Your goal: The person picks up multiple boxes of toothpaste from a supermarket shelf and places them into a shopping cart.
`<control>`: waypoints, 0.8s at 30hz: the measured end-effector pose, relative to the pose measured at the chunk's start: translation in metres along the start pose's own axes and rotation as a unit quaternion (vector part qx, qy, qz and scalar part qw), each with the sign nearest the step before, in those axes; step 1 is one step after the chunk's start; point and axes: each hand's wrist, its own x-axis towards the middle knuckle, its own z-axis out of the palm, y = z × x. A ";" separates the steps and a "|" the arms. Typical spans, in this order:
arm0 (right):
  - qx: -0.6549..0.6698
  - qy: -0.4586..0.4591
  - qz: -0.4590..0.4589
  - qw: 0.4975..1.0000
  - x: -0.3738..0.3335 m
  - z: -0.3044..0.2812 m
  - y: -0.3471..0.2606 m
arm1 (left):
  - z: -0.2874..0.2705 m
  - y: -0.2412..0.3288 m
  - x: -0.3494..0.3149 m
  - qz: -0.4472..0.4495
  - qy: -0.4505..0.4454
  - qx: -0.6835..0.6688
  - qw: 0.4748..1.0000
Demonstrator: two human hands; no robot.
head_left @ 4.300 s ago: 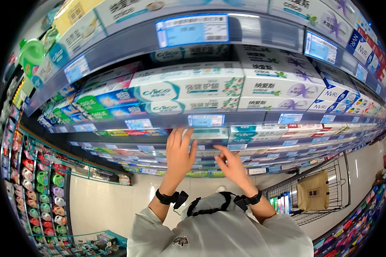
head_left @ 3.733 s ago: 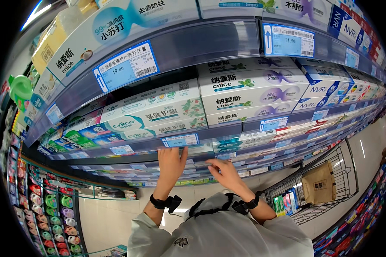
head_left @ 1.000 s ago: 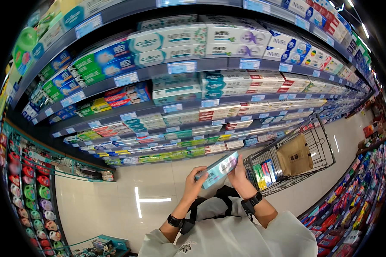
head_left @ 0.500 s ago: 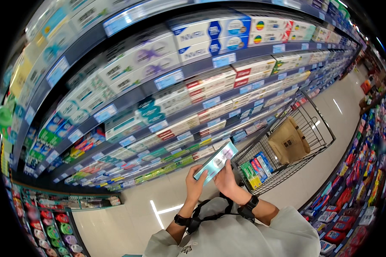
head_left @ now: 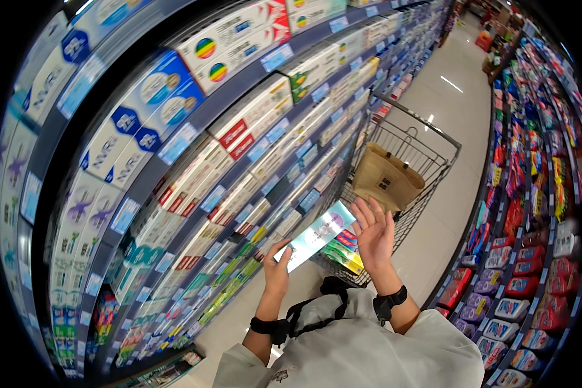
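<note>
A long, light-teal and white toothpaste box (head_left: 314,237) lies tilted in front of me, its far end up to the right. My left hand (head_left: 277,266) grips its near left end, thumb on top. My right hand (head_left: 372,234) is raised palm-up beside the box's far end, fingers spread, with nothing in it; whether a fingertip touches the box is hard to tell. Just beyond and below both hands stands a wire shopping cart (head_left: 427,165). Inside it are a brown paper-like bag (head_left: 387,178) with dark handles and several colourful toothpaste boxes (head_left: 344,253), partly hidden behind the held box and my right hand.
Shelves of stacked toothpaste boxes (head_left: 239,103) with blue price tags run along my left. To my right another shelf row holds colourful packs and purple and red packages (head_left: 524,284). A pale tiled aisle floor (head_left: 456,90) stretches ahead between them.
My view has swung left-to-right along the aisle, so the cart appears further left. My right hand has let go of the toothpaste box and opened; my left hand keeps its hold.
</note>
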 end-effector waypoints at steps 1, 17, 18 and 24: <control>0.020 0.004 -0.029 0.999 0.004 -0.007 -0.006 | 0.014 0.011 0.001 -0.049 -0.017 -0.060 0.997; -0.155 0.049 -0.075 0.984 0.019 -0.061 -0.029 | 0.032 -0.025 0.024 -0.385 -0.108 -0.396 0.827; -0.188 0.052 -0.114 0.974 0.020 -0.057 -0.027 | 0.034 -0.025 0.022 -0.393 -0.107 -0.389 0.827; -0.328 -0.016 -0.440 0.836 0.030 -0.034 -0.007 | 0.067 -0.016 -0.006 -0.435 0.001 -0.191 0.880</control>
